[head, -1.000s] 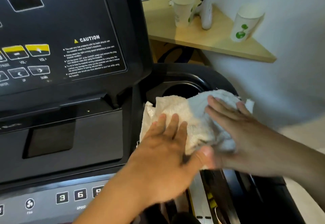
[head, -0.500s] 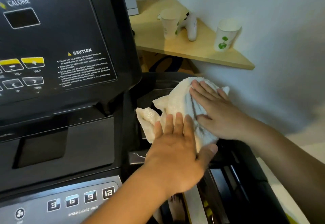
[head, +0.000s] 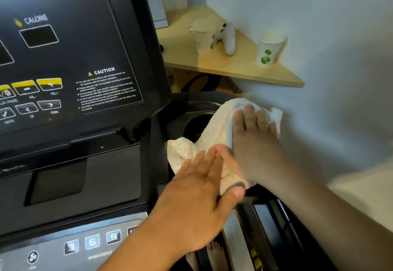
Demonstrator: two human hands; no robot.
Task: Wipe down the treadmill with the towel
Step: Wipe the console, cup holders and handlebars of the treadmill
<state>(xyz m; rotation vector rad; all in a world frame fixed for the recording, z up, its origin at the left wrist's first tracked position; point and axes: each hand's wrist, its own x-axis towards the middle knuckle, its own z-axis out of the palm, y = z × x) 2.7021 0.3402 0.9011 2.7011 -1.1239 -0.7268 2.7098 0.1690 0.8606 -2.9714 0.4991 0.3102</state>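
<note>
Left hand (head: 197,202): laid flat, fingers straight, on the near end of the cream-white terry towel (head: 214,134), which is pressed down by it. The thumb is set against the towel's lower edge, and whether it is tucked beneath cannot be told.
Right hand (head: 255,149): spread wide on the towel's far end, fingers straight and pointed toward 12 o'clock. The hand is blurred, so finer detail is not made out.
Towel: bunched and draped over the round black cup-holder recess (head: 191,121) at 3 o'clock of the black treadmill console (head: 74,58), with one corner hung toward 9 o'clock beside the console's edge.
Step in hand: the cup-holder wing is judged to be under wiping, with pressure given by both palms.
Done: nothing can be confirmed as cleaned, as no streaks, damp marks or dust lines are seen on the dark surfaces.
Left: the console face, the matte black tray (head: 85,175) at 8 o'clock of the towel and the silver strip of numbered speed buttons (head: 92,242) at 7 o'clock are untouched by the towel. These, with rails and deck hardly shown, are judged outstanding.
Progress: an early-to-middle stage is supposed, loosely.
Surroundings: a pale wooden corner shelf (head: 234,68) at 12 o'clock of the towel is set with a white paper cup (head: 203,36), a white hand controller (head: 228,38) and a second white paper cup (head: 269,47).
</note>
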